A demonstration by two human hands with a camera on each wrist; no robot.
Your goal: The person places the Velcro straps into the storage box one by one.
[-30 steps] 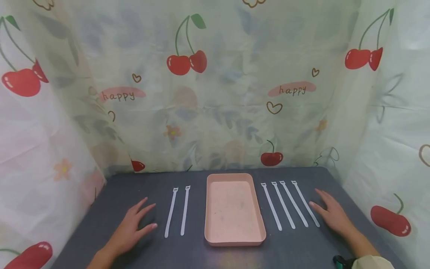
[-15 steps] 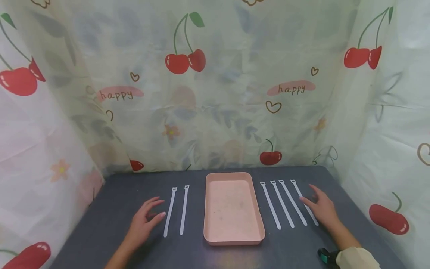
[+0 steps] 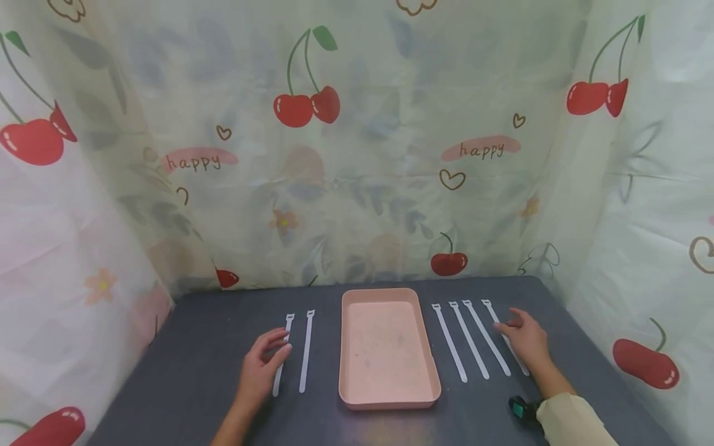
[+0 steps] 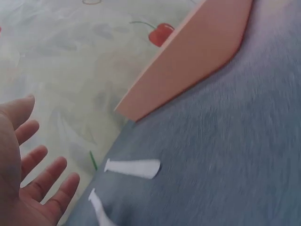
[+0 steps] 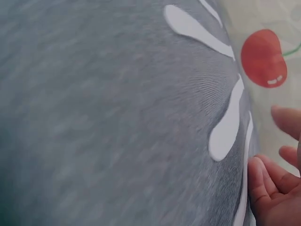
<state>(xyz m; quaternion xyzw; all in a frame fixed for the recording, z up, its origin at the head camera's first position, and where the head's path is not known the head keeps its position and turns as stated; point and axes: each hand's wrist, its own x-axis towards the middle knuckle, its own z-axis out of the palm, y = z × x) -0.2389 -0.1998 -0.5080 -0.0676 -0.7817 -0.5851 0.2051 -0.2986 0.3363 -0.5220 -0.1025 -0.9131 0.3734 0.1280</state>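
Note:
Several white cable straps, each with a slotted head at the far end, lie flat on the dark table. My left hand (image 3: 258, 371) is over the leftmost strap (image 3: 277, 385) and partly hides it; its fingers look relaxed in the left wrist view. Just right of it lies a second strap (image 3: 306, 353). My right hand (image 3: 527, 341) hovers at the rightmost strap (image 3: 491, 311), fingers loosely bent, thumb and index finger apart. Whether its fingertips touch that strap, I cannot tell. Three more straps, such as the near one (image 3: 449, 344), lie to its left.
A shallow pink tray (image 3: 390, 406) stands in the middle of the dark table (image 3: 223, 310), between the two groups of straps. Cherry-printed curtains (image 3: 357, 155) enclose the back and both sides. A dark band with a green part (image 3: 521, 407) is at my right wrist.
My left hand has moved right, from beside the leftmost strap to over it. My right hand has moved left to the rightmost strap, its fingers bending more. The straps and tray stay put.

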